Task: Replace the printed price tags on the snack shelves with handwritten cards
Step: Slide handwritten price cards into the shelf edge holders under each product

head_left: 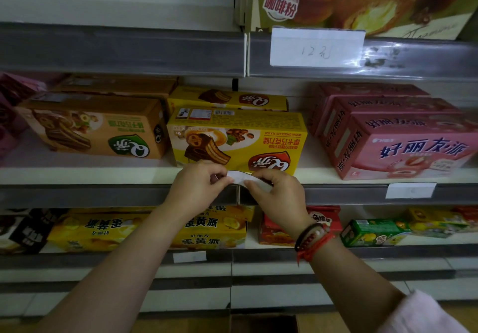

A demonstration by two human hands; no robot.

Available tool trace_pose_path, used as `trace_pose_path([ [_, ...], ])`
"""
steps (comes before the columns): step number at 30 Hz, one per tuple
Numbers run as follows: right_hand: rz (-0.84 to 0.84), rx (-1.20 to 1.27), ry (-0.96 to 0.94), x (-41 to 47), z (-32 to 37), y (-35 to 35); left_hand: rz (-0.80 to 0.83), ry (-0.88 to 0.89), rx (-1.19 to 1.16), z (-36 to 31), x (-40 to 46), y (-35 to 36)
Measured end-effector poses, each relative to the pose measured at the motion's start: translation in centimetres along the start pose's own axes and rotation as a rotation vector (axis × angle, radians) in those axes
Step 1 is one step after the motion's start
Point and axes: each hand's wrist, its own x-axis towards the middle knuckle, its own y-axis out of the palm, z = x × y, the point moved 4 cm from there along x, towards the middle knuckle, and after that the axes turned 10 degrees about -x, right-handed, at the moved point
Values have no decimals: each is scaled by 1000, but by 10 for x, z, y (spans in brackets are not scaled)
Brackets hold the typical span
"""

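Both hands meet at the grey tag rail [103, 194] of the middle shelf, just below a yellow chocolate-pie box [236, 141]. My left hand [198, 186] and my right hand [280, 194] each pinch one end of a small white card [239, 176], which bows upward between them at the rail's top edge. A handwritten white card [315, 48] sits in the rail of the shelf above. Another white card [410, 190] sits in the middle rail to the right, and a third [189, 257] in the lower rail.
An orange snack box [95, 128] stands left of the yellow box, pink boxes [403, 141] to the right. Yellow egg-yolk-pie boxes [103, 231], a red box [323, 218] and a green box [372, 233] fill the lower shelf. Beaded and red-cord bracelets circle my right wrist.
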Motion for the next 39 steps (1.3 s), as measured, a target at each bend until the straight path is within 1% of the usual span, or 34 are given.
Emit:
trace_pose_path([
  [6, -20, -75, -41, 0, -2, 3, -19, 21, 16, 1, -1, 2],
  [14, 7, -59, -42, 3, -1, 3, 5, 54, 36, 0, -2, 0],
  [18, 16, -114, -49, 4, 0, 5, 12, 55, 28, 2, -3, -1],
  [23, 23, -107, -39, 4, 1, 4, 2, 78, 27, 4, -3, 0],
  [28, 49, -141, -38, 5, 4, 1, -18, 62, 22, 6, -5, -3],
  [33, 70, -158, -50, 6, 6, 0, -25, 58, -82, 0, -2, -8],
  [37, 100, -157, -71, 6, 6, 0, -11, 66, -62, -2, 2, -10],
  [39, 109, -104, -67, 6, 2, -1, -16, 41, -39, 1, 3, -10],
])
